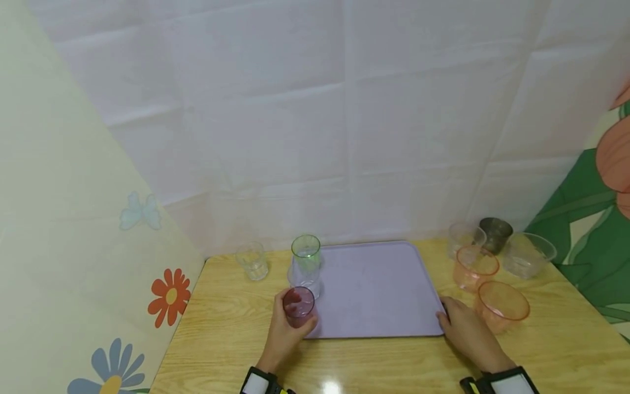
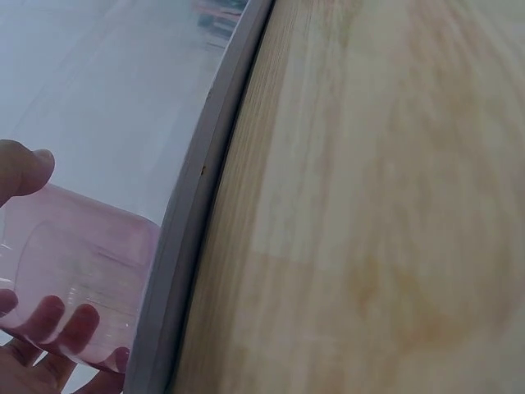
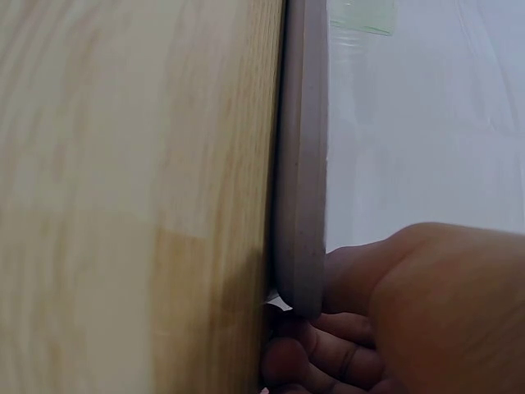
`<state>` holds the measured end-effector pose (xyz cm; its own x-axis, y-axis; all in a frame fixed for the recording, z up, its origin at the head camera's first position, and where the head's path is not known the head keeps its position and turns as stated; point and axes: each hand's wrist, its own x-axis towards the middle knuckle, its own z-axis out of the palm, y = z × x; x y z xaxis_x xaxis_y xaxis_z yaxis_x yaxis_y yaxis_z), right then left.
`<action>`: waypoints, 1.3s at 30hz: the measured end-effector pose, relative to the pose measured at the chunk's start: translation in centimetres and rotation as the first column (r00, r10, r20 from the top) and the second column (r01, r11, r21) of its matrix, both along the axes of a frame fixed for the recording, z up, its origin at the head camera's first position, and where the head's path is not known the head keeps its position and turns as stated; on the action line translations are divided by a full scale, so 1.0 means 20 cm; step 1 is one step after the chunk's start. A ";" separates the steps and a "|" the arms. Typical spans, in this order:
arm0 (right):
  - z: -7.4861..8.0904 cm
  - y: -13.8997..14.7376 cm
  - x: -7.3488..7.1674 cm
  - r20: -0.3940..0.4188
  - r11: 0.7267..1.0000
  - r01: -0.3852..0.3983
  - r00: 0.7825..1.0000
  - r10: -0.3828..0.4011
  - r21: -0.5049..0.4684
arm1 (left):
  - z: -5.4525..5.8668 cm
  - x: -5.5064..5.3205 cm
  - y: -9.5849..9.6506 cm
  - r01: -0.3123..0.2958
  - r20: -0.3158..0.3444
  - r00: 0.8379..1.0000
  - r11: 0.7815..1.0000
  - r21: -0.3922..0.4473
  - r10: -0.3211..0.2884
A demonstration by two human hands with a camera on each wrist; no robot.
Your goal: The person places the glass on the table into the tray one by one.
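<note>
A pale purple tray (image 1: 374, 290) lies on the wooden table. At its front left corner my left hand (image 1: 284, 340) grips a pink-purple glass (image 1: 298, 303), thumb on the near side and fingers round the far side. The left wrist view shows the fingertips (image 2: 80, 322) through the tinted wall of the glass, right by the tray's rim (image 2: 193, 176). Behind it on the tray's left side stand a clear glass (image 1: 311, 288) and a green-rimmed glass (image 1: 306, 257). My right hand (image 1: 467, 332) pinches the tray's edge near the front right corner, thumb above and fingers curled below.
Left of the tray stands another clear glass (image 1: 253, 262). At the right are two orange bowls (image 1: 474, 268) (image 1: 503, 306), a dark metal cup (image 1: 496, 234), a clear cup (image 1: 465, 241) and a clear bowl (image 1: 529, 257). A white sheet (image 1: 295, 120) hangs behind the table.
</note>
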<state>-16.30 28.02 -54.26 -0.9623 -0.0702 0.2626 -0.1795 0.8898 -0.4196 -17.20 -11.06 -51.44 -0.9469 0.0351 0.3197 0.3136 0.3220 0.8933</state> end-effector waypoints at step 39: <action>0.02 -0.01 0.02 -0.006 1.000 0.002 1.000 -0.002 0.000 | -0.14 -0.05 -0.08 0.016 -0.004 1.000 0.999 0.041 -0.015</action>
<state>-15.98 27.76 -53.90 -0.9608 -0.0686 0.2685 -0.1806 0.8899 -0.4189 -18.12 -12.67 -54.25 -0.9450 0.0366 0.3249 0.3218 0.2804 0.9043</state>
